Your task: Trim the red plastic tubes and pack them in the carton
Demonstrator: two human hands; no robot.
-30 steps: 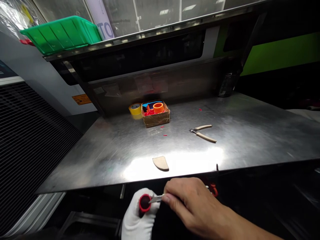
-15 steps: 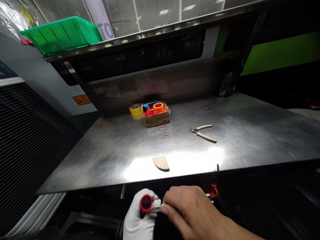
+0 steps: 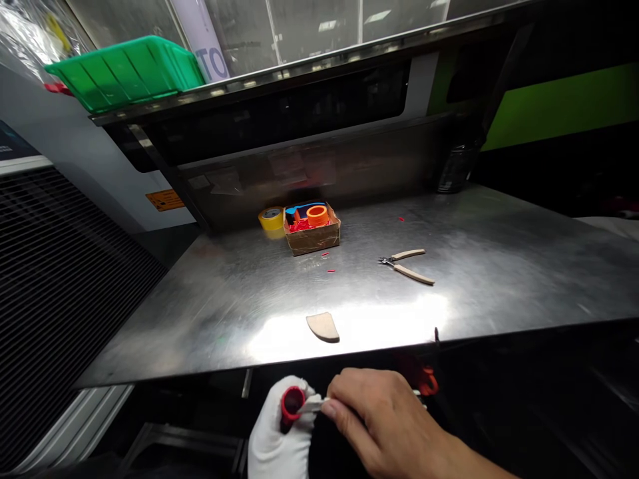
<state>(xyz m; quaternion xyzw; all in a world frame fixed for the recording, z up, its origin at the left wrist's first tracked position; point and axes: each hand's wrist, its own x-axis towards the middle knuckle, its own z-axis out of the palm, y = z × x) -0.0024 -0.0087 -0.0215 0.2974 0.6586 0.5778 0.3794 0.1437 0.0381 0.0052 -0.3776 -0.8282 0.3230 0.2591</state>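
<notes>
My left hand (image 3: 277, 432), in a white glove, is shut around a red ring-shaped plastic part (image 3: 292, 406) with a dark hollow centre, below the table's front edge. My right hand (image 3: 379, 416) is bare and pinches a small metal blade (image 3: 310, 403). The blade's tip is at the red part's rim. The blade's handle is mostly hidden by my fingers. A red-and-orange object (image 3: 424, 380) lies just past my right hand, partly in shadow.
A steel table (image 3: 200, 319) lies ahead. On it are a cardboard box (image 3: 312, 239) of orange, red and blue plastic pieces, a yellow tape roll (image 3: 271, 219), tan-handled side cutters (image 3: 405, 265), a tan curved piece (image 3: 323, 326) and red scraps. A green crate (image 3: 124, 73) sits on the shelf above.
The red part has turned slightly in my left hand, its hollow end facing me more. My right hand sits a little lower than a second ago, with the blade still at the rim.
</notes>
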